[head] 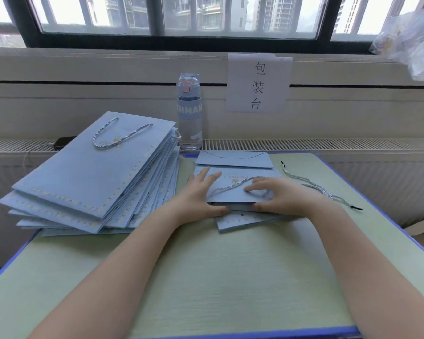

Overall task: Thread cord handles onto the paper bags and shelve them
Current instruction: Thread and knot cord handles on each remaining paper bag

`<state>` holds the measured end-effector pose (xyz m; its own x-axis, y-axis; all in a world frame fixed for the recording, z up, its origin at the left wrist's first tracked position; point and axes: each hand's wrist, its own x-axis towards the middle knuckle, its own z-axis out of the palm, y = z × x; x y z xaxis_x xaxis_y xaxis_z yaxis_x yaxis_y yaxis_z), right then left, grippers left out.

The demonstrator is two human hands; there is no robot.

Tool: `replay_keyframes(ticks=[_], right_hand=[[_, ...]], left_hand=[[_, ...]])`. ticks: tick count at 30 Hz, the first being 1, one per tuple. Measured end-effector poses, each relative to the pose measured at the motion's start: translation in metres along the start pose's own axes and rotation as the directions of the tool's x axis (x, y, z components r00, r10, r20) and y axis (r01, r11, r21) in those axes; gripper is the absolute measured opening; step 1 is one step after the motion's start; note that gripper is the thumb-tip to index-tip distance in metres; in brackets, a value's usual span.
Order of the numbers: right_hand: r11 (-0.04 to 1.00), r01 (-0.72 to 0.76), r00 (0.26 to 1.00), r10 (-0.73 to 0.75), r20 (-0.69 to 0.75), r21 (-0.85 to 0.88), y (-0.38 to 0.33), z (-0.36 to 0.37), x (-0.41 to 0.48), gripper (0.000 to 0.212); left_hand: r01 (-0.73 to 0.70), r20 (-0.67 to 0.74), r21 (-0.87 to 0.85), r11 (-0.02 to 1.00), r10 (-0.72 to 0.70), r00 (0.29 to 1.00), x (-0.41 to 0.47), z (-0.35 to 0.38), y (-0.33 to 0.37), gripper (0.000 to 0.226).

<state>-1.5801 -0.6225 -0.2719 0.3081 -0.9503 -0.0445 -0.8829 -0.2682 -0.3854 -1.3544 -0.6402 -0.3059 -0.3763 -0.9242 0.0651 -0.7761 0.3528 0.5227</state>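
Note:
A flat light-blue paper bag [233, 192] lies on the green table, its near edge lifted open, with a twisted cord handle [230, 185] threaded on its top face. My left hand [198, 196] lies on the bag's left side, fingers spread, thumb at the near edge. My right hand [277, 194] pinches the bag's open near edge, fingers on top by the cord, thumb under the flap. A loose cord [316, 187] trails on the table to the right. A second bag [242, 222] lies beneath.
A tall stack of finished blue bags [91, 177] with cord handles fills the table's left side. A water bottle [189, 111] stands at the back by the wall, beside a paper sign [258, 83]. Another folded blue bag [233, 159] lies behind. Clear plastic wrap [411, 42] hangs top right.

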Motion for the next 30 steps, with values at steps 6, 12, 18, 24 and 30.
replay_keyframes(ticks=[6,12,18,24,30], right_hand=[[0.977,0.169,0.839,-0.072,-0.54,0.132,-0.003,-0.011,-0.001,0.027],[0.942,0.326,0.831,-0.249,-0.497,0.074,-0.002,-0.01,-0.002,0.034],[0.894,0.414,0.555,-0.395,-0.733,-0.168,-0.002,-0.005,0.004,0.025],[0.868,0.437,0.5,-0.451,-0.739,-0.234,0.0,-0.004,0.008,0.02],[0.903,0.378,0.514,-0.39,-0.764,-0.206,0.011,-0.007,0.01,0.021]], left_hand=[[-0.261,-0.42,-0.123,0.958,0.188,0.888,0.001,-0.007,0.001,0.071],[-0.198,-0.727,-0.052,0.979,0.099,0.679,-0.001,-0.007,0.004,0.028],[-0.251,-0.803,-0.008,0.968,0.143,0.579,0.0,-0.007,0.006,0.04],[-0.232,-0.821,0.019,0.972,0.148,0.552,-0.002,-0.009,0.008,0.044],[-0.312,-0.784,0.204,0.928,0.345,0.516,0.0,-0.008,0.003,0.035]])
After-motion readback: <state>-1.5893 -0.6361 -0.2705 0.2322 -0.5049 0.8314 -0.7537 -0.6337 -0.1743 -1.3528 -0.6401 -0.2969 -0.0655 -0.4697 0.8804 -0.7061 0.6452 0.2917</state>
